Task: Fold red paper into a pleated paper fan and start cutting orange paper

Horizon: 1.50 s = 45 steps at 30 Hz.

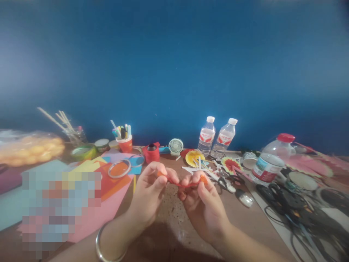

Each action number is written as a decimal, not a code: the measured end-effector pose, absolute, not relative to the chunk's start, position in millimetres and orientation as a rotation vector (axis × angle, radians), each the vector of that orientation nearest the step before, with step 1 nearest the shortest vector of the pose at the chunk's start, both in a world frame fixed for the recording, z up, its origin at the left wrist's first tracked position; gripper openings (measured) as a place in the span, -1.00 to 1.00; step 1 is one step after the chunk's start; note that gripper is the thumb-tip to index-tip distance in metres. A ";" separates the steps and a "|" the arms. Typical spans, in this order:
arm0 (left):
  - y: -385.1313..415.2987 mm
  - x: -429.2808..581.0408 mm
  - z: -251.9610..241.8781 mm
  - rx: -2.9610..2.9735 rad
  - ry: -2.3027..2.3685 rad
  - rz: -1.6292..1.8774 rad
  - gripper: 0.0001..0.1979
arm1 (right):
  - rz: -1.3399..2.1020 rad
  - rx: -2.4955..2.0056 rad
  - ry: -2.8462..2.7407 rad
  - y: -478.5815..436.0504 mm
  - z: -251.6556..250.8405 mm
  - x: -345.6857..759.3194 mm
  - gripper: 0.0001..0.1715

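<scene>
Between my two hands is a thin, folded red-orange strip that looks like paper [188, 185]. My left hand [148, 194], with a silver bangle [100, 242] on its wrist, pinches the strip's left end between thumb and fingers. The right end is pinched by my right hand [205, 207], where an orange pleated edge shows beside the thumb. Both hands are raised over the brown table [174, 227], and my fingers hide part of the strip. Just beyond the right hand lie a yellow paper fan [194, 158] and scissors [225, 184].
Coloured paper sheets [117, 193] spread out on the left, with a tape ring [119, 169] on them. At the back stand a pen cup [124, 143], a small white fan [176, 146] and water bottles [206, 136]. A large bottle [268, 165] and tangled black cables [294, 203] occupy the right.
</scene>
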<state>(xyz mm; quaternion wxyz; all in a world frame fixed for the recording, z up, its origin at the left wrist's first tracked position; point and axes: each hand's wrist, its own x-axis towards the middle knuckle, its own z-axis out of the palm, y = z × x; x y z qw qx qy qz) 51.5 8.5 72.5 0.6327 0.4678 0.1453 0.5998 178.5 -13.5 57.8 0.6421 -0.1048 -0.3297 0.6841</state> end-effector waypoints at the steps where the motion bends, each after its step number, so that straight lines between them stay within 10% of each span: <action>1: 8.6 51.5 72.6 1.073 0.320 1.368 -0.90 | 1.565 -0.239 -0.766 -13.5 57.0 178.4 -0.85; 45: 6.9 54.0 80.4 1.351 0.947 1.202 -0.96 | 1.105 -0.775 -1.011 -0.5 49.9 181.7 -0.95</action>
